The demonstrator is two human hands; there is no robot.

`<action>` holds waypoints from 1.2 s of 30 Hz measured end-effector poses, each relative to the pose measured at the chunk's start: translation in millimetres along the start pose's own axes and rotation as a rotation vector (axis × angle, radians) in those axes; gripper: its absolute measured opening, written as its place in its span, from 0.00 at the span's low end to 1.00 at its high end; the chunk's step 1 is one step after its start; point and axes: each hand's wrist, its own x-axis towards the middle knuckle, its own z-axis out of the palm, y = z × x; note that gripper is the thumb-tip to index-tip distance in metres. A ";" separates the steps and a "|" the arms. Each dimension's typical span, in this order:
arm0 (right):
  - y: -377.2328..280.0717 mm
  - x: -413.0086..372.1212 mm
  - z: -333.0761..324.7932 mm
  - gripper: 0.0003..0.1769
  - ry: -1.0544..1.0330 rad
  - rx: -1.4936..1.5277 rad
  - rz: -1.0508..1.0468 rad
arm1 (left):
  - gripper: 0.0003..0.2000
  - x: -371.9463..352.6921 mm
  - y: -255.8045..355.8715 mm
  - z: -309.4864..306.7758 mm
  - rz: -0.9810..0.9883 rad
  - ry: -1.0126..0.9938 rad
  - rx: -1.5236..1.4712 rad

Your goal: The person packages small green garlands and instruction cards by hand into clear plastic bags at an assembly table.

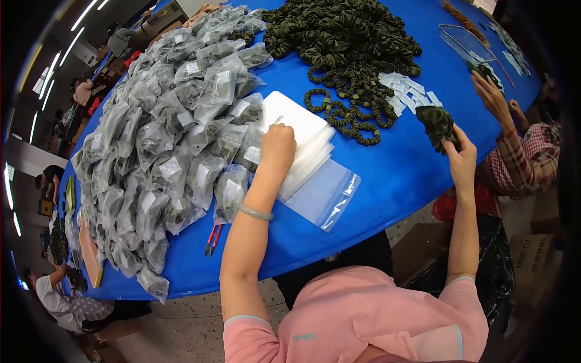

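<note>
My left hand (278,145) is closed on the left edge of a fanned stack of clear plastic bags (308,175), gripping a bag there; its fingertips are partly hidden. A white sheet or bag top (293,115) with small print lies at the stack's upper end. Away to the right, above the table edge, my right hand (463,154) is closed around a bunched dark green scrunchie (436,128). Several loose scrunchies (357,115) trail from a large dark green pile (339,30) beyond the bags. White labels (408,91) lie scattered beside that pile.
A big heap of filled bags (163,139) covers the left of the blue table (387,187). Red-handled snips (212,240) lie near the front edge. At right, a co-worker's hand (490,97) is near a wire basket (466,42). Other people work at far left.
</note>
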 end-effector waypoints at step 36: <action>-22.8 -146.8 23.0 0.27 -0.080 0.125 -0.227 | 0.02 -77.5 158.7 -24.2 0.056 -0.329 -0.468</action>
